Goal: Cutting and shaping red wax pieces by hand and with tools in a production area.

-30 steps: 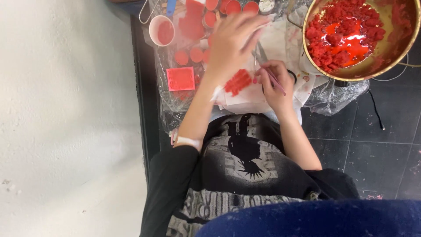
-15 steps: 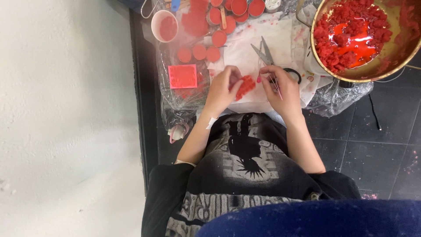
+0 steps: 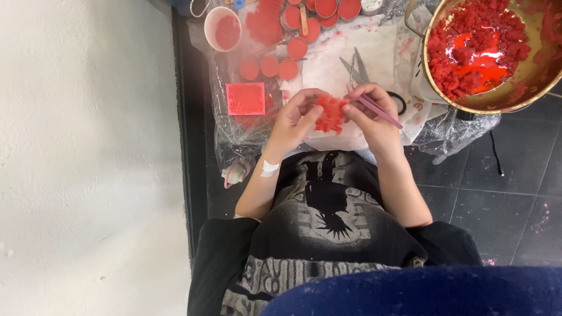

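Left hand (image 3: 291, 122) pinches the red wax piece (image 3: 330, 114) over my lap; right hand (image 3: 374, 114) grips pink tweezers (image 3: 377, 108) against it. Scissors (image 3: 357, 67) just beyond, wax pot (image 3: 497, 55) far right. Mid-picking; next calls for fine tweezer aim.

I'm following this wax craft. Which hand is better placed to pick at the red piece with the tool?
Right hand: it grips the pink tweezers beside the red piece, which the left hand holds.

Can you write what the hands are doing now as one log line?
left hand: holds red wax piece | right hand: pink tweezers at piece | nearby: scissors, brass bowl
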